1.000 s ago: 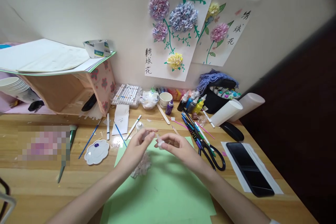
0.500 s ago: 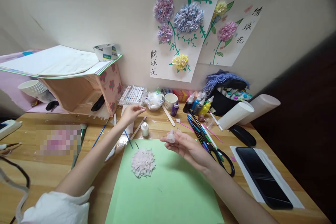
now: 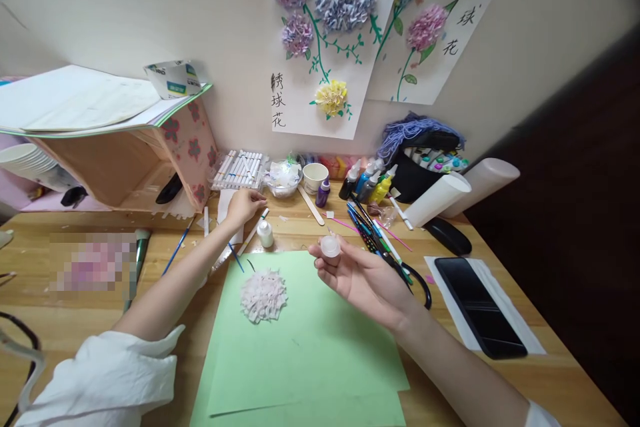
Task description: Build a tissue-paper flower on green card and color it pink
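Note:
In my right hand [image 3: 363, 273] is a small translucent bottle cap [image 3: 330, 247], pinched between thumb and fingers over the green paper [image 3: 320, 347]. Its round side faces me. My left hand [image 3: 246, 207] is stretched out past a small white bottle [image 3: 265, 234], its fingers curled together above the table. What they hold, if anything, is too small to make out. On the paper's upper left lies a round cluster of pale pink paper scraps [image 3: 264, 296], with a short dark line above it.
Around the paper lie a blue-handled brush [image 3: 179, 247], a wooden stick [image 3: 311, 206], pens [image 3: 367, 230] and a phone [image 3: 481, 307]. Paint bottles [image 3: 370, 185], a paper cup [image 3: 315, 177] and a plastic bowl [image 3: 283, 180] stand along the wall. A pink box [image 3: 187, 147] is at left.
The cap in my right hand has turned so its round opening shows more. My left hand keeps its curled pose behind the bottle. The whole view has shifted, with things appearing higher and further left.

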Available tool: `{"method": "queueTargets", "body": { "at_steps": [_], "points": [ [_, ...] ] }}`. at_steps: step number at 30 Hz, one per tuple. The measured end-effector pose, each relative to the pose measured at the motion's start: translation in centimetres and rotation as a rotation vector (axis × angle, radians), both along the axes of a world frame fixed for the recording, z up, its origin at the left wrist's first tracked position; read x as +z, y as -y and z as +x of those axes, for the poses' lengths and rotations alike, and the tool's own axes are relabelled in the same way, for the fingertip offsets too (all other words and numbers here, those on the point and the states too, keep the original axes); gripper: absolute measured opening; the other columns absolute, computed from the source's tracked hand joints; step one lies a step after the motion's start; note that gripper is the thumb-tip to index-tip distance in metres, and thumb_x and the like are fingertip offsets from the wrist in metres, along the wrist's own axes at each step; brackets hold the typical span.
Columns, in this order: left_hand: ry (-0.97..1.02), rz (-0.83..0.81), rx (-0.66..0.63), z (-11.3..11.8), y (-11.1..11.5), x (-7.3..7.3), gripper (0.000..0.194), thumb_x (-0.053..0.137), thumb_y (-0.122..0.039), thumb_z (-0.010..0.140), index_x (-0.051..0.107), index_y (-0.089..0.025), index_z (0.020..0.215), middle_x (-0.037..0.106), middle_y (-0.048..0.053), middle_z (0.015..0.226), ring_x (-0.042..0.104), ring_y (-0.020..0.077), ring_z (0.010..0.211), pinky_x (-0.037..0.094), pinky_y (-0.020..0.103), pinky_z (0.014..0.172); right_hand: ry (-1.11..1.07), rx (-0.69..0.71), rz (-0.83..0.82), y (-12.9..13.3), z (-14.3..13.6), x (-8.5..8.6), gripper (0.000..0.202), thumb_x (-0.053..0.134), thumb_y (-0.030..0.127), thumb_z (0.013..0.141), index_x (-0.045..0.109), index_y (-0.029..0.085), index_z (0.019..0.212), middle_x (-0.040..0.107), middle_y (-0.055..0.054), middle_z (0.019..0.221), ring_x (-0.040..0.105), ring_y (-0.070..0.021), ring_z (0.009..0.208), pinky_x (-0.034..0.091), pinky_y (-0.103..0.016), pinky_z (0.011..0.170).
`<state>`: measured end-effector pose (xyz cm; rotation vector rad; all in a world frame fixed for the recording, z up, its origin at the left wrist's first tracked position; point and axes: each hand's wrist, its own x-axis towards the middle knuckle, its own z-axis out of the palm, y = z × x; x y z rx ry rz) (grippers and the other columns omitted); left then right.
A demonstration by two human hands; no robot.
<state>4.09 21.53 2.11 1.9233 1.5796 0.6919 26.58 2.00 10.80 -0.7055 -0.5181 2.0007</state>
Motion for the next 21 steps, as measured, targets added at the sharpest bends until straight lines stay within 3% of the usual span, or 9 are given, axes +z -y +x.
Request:
{"method": "queueTargets", "body": {
  "at_steps": [7,11,14,16,21],
  "points": [
    [-0.137,0.028,-0.002,0.2,0.3,0.3,0.019,0.064,-0.027,0.068,0.072,-0.015,0.081,0.073,0.009,0.084,0.064,0.023,0.078,0.043,0.028,0.067,-0.025,-0.002,0.004,0.2,-0.1,0.3,0.017,0.068,0.033,0.076,0.063,0.018,0.083,0.07,-0.006,0.098,0.065,-0.0119,0.087,0.047,-0.026,0.093],
    [-0.159,0.039,0.013,-0.1,0.5,2.0,0.02,0.065,-0.023,0.067,0.071,-0.015,0.085,0.073,0.009,0.088,0.064,0.0225,0.082,0.045,0.027,0.072,0.106,-0.074,0.147,0.3,-0.3,0.5,0.022,0.07,0.036,0.075,0.059,0.02,0.085,0.07,-0.004,0.097,0.065,-0.0148,0.092,0.047,-0.031,0.094],
    [-0.151,0.085,0.045,0.1,1.9,4.8,0.022,0.06,-0.023,0.074,0.07,-0.013,0.09,0.072,0.01,0.093,0.064,0.0224,0.086,0.045,0.029,0.078,0.255,-0.131,0.305,0.5,-0.3,0.8,0.025,0.072,0.036,0.074,0.054,0.022,0.085,0.071,-0.003,0.091,0.066,-0.0169,0.092,0.047,-0.035,0.091],
    [-0.116,0.134,0.033,0.7,4.1,7.4,0.024,0.055,-0.027,0.08,0.069,-0.014,0.094,0.071,0.009,0.097,0.063,0.0208,0.088,0.045,0.028,0.08,0.342,-0.15,0.398,0.7,-0.2,1.0,0.024,0.071,0.034,0.075,0.053,0.023,0.086,0.072,-0.004,0.092,0.066,-0.0173,0.092,0.047,-0.035,0.089],
    [0.175,0.244,-0.264,3.2,12.1,13.7,0.021,0.054,-0.034,0.085,0.069,-0.021,0.092,0.068,0.004,0.093,0.061,0.0168,0.085,0.046,0.026,0.074,0.5,-0.21,0.516,1.3,-0.1,1.1,0.02,0.069,0.034,0.078,0.054,0.025,0.088,0.071,-0.003,0.091,0.066,-0.0206,0.094,0.05,-0.038,0.084]
  ]
}}
